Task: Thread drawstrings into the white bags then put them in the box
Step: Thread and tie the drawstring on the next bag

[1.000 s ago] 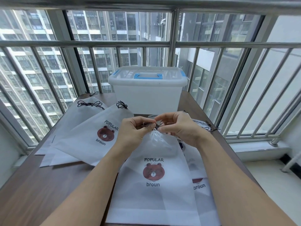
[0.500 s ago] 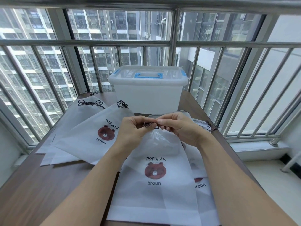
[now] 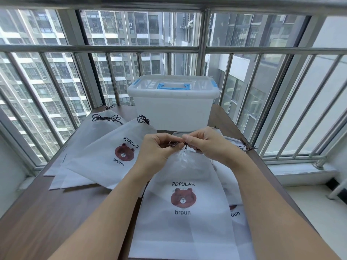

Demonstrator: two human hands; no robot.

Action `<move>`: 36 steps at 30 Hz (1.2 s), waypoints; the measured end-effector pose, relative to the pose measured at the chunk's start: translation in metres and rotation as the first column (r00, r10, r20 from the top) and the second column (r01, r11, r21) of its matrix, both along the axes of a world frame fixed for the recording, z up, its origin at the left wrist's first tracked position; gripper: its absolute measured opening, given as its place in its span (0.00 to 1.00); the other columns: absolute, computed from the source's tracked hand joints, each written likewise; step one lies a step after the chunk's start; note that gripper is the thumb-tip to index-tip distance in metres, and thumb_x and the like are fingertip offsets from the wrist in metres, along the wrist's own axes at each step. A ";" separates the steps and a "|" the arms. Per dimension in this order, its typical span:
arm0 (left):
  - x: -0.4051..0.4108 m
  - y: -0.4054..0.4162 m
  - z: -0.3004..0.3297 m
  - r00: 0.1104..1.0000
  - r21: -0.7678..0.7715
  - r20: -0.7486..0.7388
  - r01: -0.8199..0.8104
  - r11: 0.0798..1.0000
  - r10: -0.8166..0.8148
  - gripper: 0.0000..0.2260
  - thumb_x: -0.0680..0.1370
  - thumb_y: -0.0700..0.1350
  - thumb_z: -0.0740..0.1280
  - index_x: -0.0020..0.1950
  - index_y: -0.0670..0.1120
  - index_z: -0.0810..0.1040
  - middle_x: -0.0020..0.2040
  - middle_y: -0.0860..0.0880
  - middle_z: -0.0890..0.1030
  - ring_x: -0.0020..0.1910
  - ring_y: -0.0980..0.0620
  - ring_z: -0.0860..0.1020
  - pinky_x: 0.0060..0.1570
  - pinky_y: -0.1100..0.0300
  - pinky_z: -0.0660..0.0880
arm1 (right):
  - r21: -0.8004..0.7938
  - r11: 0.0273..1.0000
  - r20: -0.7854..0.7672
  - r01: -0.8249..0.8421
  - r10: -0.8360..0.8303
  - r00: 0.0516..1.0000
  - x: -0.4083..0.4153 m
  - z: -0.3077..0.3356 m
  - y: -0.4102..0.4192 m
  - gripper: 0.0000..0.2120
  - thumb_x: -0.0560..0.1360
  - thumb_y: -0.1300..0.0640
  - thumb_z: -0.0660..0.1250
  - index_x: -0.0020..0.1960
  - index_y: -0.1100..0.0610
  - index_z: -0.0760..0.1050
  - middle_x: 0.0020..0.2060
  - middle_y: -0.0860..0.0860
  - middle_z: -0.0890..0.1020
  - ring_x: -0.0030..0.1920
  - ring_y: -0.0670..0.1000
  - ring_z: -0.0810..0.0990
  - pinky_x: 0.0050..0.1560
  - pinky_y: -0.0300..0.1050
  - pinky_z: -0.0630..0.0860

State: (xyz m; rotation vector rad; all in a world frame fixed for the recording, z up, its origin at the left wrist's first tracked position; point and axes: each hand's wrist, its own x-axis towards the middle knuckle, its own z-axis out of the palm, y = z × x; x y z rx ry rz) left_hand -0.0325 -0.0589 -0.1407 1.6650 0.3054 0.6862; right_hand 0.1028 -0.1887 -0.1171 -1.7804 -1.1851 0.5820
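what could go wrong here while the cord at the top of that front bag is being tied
The dark cord is thin and both the left hand and right hand pinch it only at the fingertips, so it may slip and the knot come loose. The front bag is lifted by its gathered mouth; a tug could drag it across the bags beneath. The box has its lid on, so nothing can go in yet.

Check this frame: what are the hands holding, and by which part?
Both the left hand and the right hand pinch the dark drawstring at the gathered top of the front white bag.
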 end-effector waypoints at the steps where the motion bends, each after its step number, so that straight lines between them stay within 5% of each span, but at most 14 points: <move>1: 0.000 0.001 0.000 1.000 -0.023 0.000 -0.010 1.000 0.010 0.06 0.71 0.37 0.77 0.47 0.41 0.86 0.42 0.43 0.86 0.42 0.52 0.83 0.46 0.64 0.79 | 0.006 1.000 -0.004 -0.016 0.016 1.000 -0.001 0.001 -0.002 0.12 0.79 0.46 0.69 0.43 0.51 0.86 0.29 0.59 0.68 0.31 0.58 0.64 0.33 0.49 0.61; 4: 0.001 0.002 -0.001 1.000 -0.096 -0.026 -0.020 0.995 0.017 0.07 0.70 0.38 0.78 0.47 0.40 0.86 0.42 0.44 0.86 0.42 0.52 0.84 0.49 0.62 0.80 | 0.016 1.000 0.034 -0.027 0.027 0.999 0.001 0.001 -0.002 0.06 0.76 0.53 0.73 0.48 0.54 0.87 0.37 0.53 0.85 0.37 0.45 0.77 0.40 0.39 0.71; 9: 0.001 0.004 0.000 0.999 -0.256 -0.037 -0.003 0.967 -0.006 0.09 0.72 0.37 0.76 0.51 0.39 0.84 0.44 0.40 0.86 0.42 0.50 0.84 0.49 0.64 0.79 | 0.072 0.997 0.124 0.001 -0.010 0.992 0.002 -0.003 0.001 0.03 0.75 0.58 0.75 0.47 0.56 0.86 0.38 0.59 0.85 0.37 0.49 0.77 0.41 0.45 0.73; 16: -0.001 0.009 0.002 1.000 -0.264 -0.007 -0.002 0.965 0.000 0.14 0.68 0.42 0.77 0.52 0.39 0.83 0.43 0.41 0.86 0.42 0.50 0.85 0.49 0.62 0.79 | 0.186 0.982 0.184 0.042 -0.077 0.980 -0.005 -0.005 0.006 0.05 0.76 0.62 0.73 0.42 0.57 0.85 0.30 0.47 0.82 0.32 0.40 0.75 0.37 0.33 0.69; 21: -0.004 0.014 0.006 0.998 -0.207 0.031 0.059 0.977 -0.054 0.10 0.73 0.39 0.73 0.53 0.38 0.84 0.48 0.42 0.86 0.49 0.48 0.85 0.52 0.62 0.79 | 0.282 0.955 -0.127 0.086 -0.051 0.991 -0.007 -0.008 0.009 0.07 0.79 0.63 0.67 0.51 0.62 0.85 0.45 0.56 0.87 0.46 0.46 0.82 0.51 0.38 0.75; 26: -0.003 0.011 0.005 0.999 -0.020 -0.044 -0.015 1.000 0.014 0.03 0.76 0.40 0.73 0.46 0.46 0.86 0.44 0.49 0.87 0.43 0.55 0.84 0.46 0.64 0.78 | 0.305 0.947 -0.351 0.106 0.008 0.936 -0.009 -0.011 0.010 0.08 0.80 0.63 0.66 0.50 0.64 0.83 0.43 0.55 0.86 0.44 0.49 0.82 0.48 0.39 0.77; 31: -0.001 0.011 -0.001 0.993 0.210 -0.025 -0.106 0.972 0.114 0.10 0.73 0.37 0.75 0.41 0.54 0.85 0.40 0.54 0.84 0.40 0.58 0.82 0.43 0.66 0.76 | 0.253 0.966 -0.209 0.057 -0.003 0.978 -0.010 -0.015 0.015 0.08 0.80 0.62 0.67 0.50 0.66 0.82 0.41 0.55 0.83 0.43 0.49 0.77 0.46 0.40 0.73; 36: -0.002 0.007 0.002 0.987 -0.013 -0.161 -0.030 0.999 0.028 0.08 0.78 0.40 0.70 0.46 0.51 0.87 0.43 0.52 0.87 0.44 0.55 0.84 0.48 0.61 0.79 | 0.229 0.969 -0.067 0.089 -0.076 0.995 -0.012 -0.015 0.017 0.08 0.80 0.61 0.68 0.43 0.59 0.82 0.33 0.48 0.79 0.34 0.43 0.72 0.36 0.36 0.68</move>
